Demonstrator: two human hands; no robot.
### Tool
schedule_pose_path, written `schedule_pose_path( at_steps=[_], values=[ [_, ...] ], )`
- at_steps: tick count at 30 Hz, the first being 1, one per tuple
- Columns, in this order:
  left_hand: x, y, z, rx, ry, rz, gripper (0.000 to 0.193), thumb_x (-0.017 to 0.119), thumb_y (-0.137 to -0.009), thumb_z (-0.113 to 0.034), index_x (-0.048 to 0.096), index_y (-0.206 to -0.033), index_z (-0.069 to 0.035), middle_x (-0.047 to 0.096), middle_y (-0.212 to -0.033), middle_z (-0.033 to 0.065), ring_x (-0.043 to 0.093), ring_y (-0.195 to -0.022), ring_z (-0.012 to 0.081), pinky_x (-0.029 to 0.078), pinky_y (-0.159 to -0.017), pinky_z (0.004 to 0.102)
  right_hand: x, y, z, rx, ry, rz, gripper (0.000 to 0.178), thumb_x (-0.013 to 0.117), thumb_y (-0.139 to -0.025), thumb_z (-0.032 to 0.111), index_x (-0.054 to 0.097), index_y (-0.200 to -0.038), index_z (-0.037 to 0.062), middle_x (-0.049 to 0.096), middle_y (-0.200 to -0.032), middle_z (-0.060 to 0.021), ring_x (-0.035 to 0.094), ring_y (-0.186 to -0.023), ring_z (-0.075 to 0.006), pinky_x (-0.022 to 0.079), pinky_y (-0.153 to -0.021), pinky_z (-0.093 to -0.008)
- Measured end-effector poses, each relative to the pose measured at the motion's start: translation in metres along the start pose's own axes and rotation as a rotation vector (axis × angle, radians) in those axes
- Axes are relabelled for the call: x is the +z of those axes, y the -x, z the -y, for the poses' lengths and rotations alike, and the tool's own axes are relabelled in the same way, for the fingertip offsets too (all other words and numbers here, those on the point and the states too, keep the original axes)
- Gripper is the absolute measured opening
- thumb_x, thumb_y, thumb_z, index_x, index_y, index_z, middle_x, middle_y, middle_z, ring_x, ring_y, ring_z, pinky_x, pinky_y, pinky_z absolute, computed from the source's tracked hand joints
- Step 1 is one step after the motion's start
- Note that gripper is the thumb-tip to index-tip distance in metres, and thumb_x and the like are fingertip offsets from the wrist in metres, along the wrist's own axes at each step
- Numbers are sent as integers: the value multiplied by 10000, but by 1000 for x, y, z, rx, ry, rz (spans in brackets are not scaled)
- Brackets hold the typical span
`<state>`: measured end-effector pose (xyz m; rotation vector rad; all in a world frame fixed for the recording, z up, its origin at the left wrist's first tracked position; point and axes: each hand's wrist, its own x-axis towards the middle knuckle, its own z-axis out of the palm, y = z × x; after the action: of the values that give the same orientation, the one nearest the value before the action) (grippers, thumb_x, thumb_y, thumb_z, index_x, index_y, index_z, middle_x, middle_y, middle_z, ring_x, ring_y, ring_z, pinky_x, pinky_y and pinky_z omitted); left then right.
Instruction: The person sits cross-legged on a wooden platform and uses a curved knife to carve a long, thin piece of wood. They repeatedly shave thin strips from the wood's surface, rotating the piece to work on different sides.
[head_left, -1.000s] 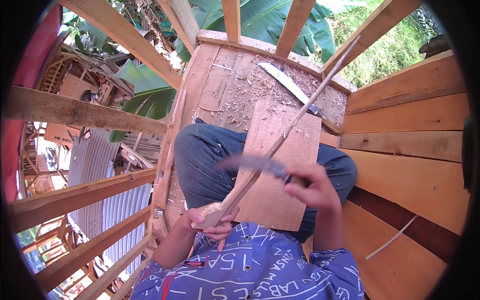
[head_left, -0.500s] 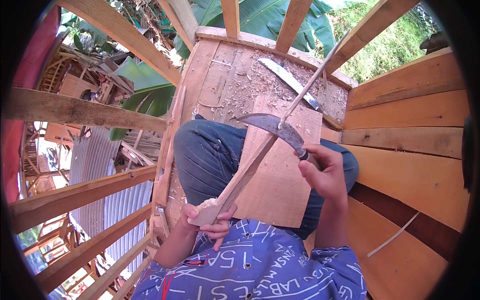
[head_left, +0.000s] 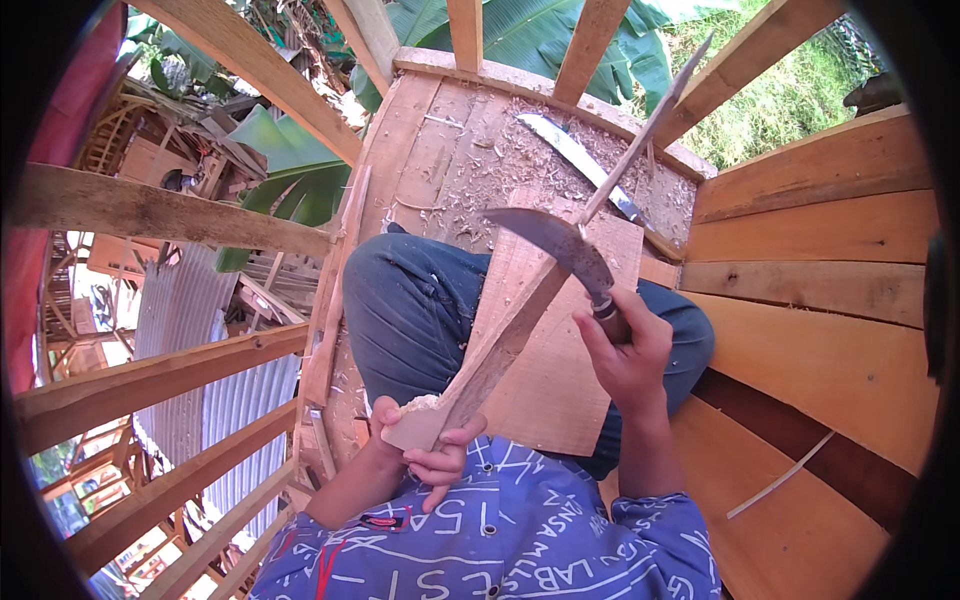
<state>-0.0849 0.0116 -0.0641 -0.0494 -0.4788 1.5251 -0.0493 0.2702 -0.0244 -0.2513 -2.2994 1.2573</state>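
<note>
A long wooden stick (head_left: 515, 338) is being held slantwise above the lap, its thick, pale-cut end being pinched between the thumb and fingers of the left hand (head_left: 438, 458), close to the blue shirt (head_left: 520, 545), while its thin end is being pointed away toward the upper right. A curved knife (head_left: 560, 243) is being gripped in the right hand (head_left: 632, 347), the fingers being wrapped around its handle, and the upper side of the stick is being crossed by it; whether the edge is being pressed into the wood cannot be told. Beneath the stick, a flat board (head_left: 560, 400) is being supported on the folded legs (head_left: 415, 300). Farther off, a machete (head_left: 575, 160) is being surrounded by wood shavings (head_left: 490, 150) on the plank floor (head_left: 412, 120).
</note>
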Motion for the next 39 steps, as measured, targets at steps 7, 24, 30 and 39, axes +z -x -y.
schedule_pose_path(
  at_steps=[7,24,30,39],
  values=[
    [-2,3,2,36,-68,-37,508,657,-666,-376,327,-901,-70,432,-595,6,454,-509,115,563,-719,532,-23,-5,10,83,-208,349,293,752,-746,54,642,-1009,-14,546,-622,-46,469,-516,-64,365,-475,-216],
    [12,21,-19,-38,-322,-263,543,689,-656,-396,329,-899,-70,422,-593,-4,451,-515,99,572,-721,494,-26,-10,13,246,-378,605,210,708,-790,47,661,-982,-22,619,-679,-2,497,-585,-16,377,-516,-185],
    [6,21,-17,-21,-295,-203,535,672,-647,-383,329,-909,-68,421,-590,-5,446,-517,102,570,-723,496,-20,-10,12,340,-387,358,247,710,-795,60,649,-1023,-12,646,-717,5,552,-652,-40,429,-583,-197],
    [6,23,-17,-14,-258,-157,531,676,-640,-381,330,-898,-71,427,-594,-2,448,-522,102,564,-741,505,-18,-4,6,271,-428,429,197,669,-822,50,647,-997,-39,595,-662,8,482,-552,-15,360,-484,-171]
  ],
)
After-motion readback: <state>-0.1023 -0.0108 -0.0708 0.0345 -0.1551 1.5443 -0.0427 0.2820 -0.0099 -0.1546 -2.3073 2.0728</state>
